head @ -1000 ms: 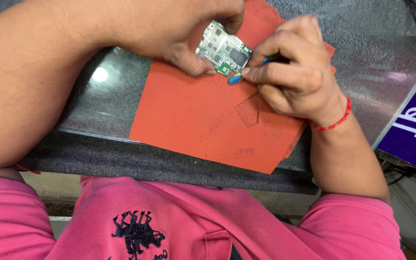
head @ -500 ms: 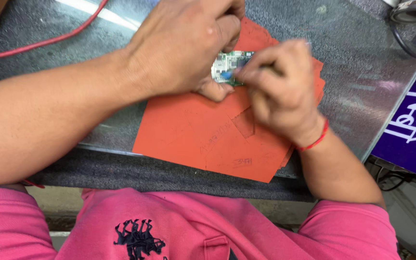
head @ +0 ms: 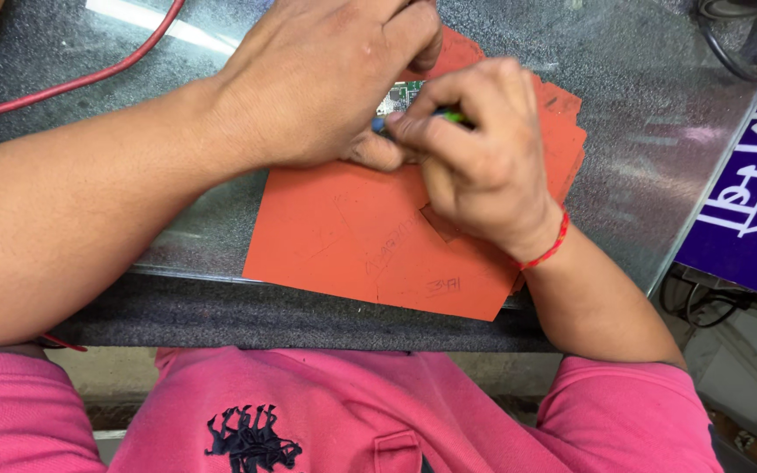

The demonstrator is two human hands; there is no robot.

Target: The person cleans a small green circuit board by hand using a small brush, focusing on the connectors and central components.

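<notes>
A single sign (head: 751, 188) shows, at the right edge of the view, just beside the right-hand end of the glass-topped table (head: 641, 140) and partly cut off by the picture's border. It is a flat board with a deep blue-purple face, set at a slant to the table's edge, bearing bold white characters and a thin white line near its lower part.
</notes>
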